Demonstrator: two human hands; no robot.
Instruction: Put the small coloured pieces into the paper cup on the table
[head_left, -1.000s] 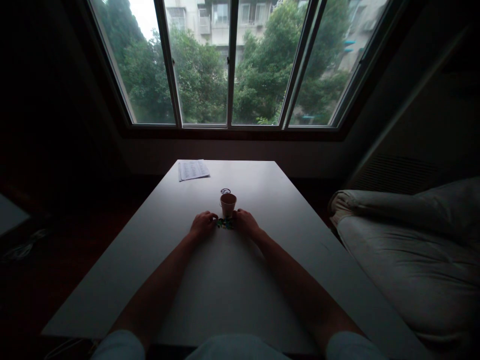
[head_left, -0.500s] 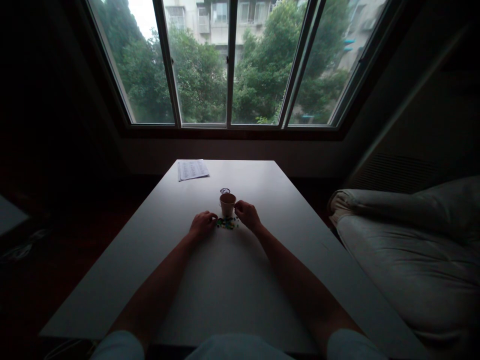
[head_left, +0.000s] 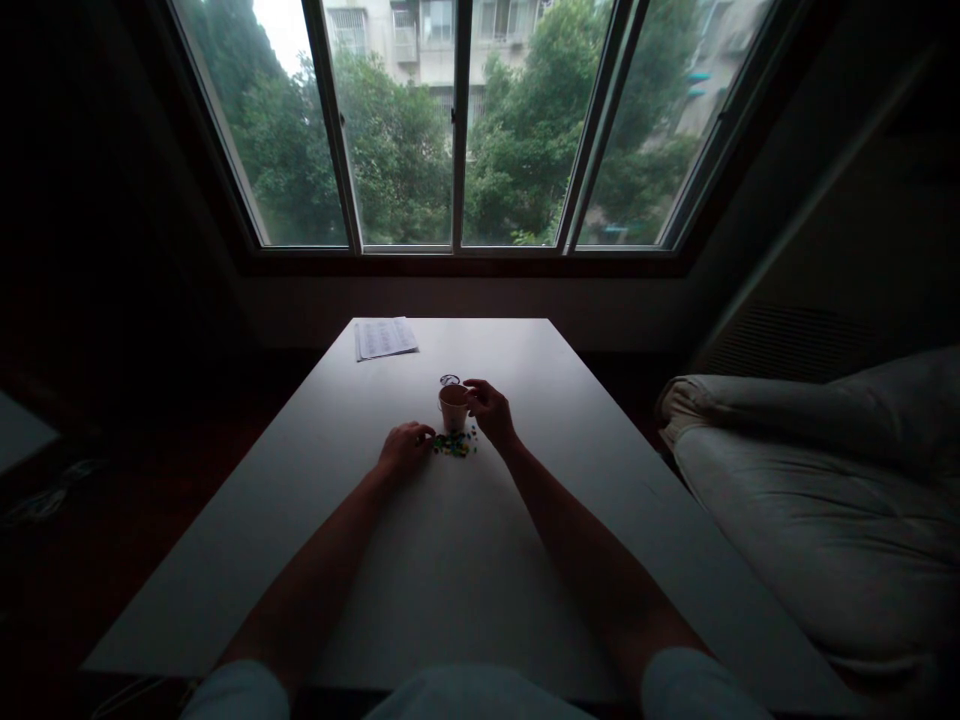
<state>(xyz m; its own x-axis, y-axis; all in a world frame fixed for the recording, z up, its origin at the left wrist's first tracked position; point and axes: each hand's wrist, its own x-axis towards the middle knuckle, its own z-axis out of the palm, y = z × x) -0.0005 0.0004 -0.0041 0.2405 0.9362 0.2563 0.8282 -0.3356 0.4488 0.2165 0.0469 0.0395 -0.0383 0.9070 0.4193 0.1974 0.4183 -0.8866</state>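
A small pale cup (head_left: pixel 454 413), shaped like a little bucket with a thin handle at its side, stands upright mid-table. In front of its base lies a loose pile of small coloured pieces (head_left: pixel 452 445), mostly green, with some yellow and dark ones. My right hand (head_left: pixel 489 408) is raised at the cup's right rim, its fingertips drawn together over the edge; whatever they hold is too small to make out. Left of the pile, my left hand (head_left: pixel 406 443) rests on the table with curled fingers, the fingertips touching the nearest pieces. What it may hold is hidden.
A round lid-like item (head_left: pixel 449 380) lies just behind the cup. Sheets of printed paper (head_left: pixel 387 338) are at the far left of the white table (head_left: pixel 465 580). A padded, cloth-covered seat (head_left: pixel 810 500) stands on the right, and a window (head_left: pixel 457 130) is beyond the table.
My right hand has risen from beside the cup's wall to its rim, fingertips now over the edge. My left hand and the cup stay about where they were.
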